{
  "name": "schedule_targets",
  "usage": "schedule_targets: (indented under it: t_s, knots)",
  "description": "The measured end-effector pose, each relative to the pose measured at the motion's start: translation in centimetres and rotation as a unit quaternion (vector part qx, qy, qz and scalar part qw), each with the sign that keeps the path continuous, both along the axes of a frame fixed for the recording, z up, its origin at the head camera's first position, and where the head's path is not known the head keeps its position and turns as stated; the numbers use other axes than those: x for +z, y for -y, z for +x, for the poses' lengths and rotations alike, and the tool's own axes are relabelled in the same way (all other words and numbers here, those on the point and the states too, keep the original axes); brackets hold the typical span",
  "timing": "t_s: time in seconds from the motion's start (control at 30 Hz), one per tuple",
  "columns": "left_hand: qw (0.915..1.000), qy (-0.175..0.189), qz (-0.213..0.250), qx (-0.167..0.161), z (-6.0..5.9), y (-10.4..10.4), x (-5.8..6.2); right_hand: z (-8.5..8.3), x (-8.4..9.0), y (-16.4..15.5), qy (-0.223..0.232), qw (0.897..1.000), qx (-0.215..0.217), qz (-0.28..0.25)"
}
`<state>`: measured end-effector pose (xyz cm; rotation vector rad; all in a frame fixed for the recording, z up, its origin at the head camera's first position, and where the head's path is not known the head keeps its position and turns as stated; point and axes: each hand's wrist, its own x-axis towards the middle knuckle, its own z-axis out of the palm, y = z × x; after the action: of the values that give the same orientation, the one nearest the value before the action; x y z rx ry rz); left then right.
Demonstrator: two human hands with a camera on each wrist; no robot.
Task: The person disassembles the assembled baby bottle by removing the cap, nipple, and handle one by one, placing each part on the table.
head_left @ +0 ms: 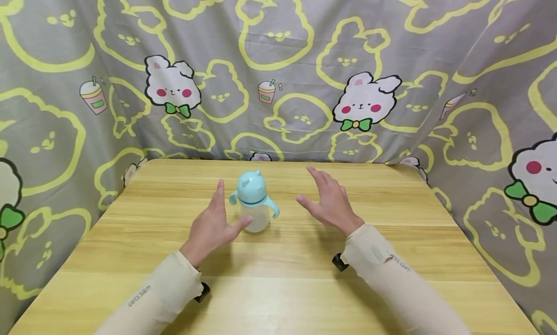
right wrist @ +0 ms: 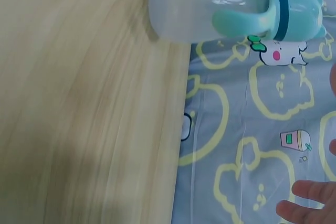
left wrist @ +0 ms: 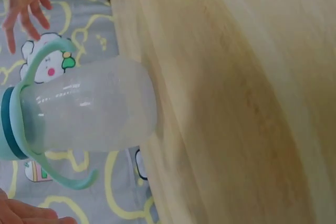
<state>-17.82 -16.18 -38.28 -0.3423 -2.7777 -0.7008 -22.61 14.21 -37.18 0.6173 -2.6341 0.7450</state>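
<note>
A baby bottle [head_left: 255, 214] with a frosted body, a light blue cap with small ears and two curved handles stands upright on the wooden table. My left hand [head_left: 214, 228] is just left of it, fingers straight, the thumb overlapping the bottle's body in the head view. To the right, apart from the bottle, my right hand [head_left: 330, 203] hovers with fingers extended and nothing in it. The left wrist view shows the bottle [left wrist: 94, 108] close up with both handles; in the right wrist view the bottle [right wrist: 210, 6] is at the top and right-hand fingers [right wrist: 310, 203] at the lower right.
The wooden table [head_left: 278, 286] reaches back to a grey curtain [head_left: 296, 45] printed with yellow outlines and white rabbits, which also hangs along both sides. Each wrist carries a small black device beneath a beige sleeve [head_left: 169, 286].
</note>
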Motion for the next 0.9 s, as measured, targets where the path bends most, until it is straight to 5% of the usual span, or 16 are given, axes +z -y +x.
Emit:
schedule_targets:
  t_s: [0.9]
  knots:
    - [0.9984,0.025,0.049,0.008,-0.5,-2.2,-1.3,-0.4,0.6,5.1,0.03,0.998,0.046,-0.032]
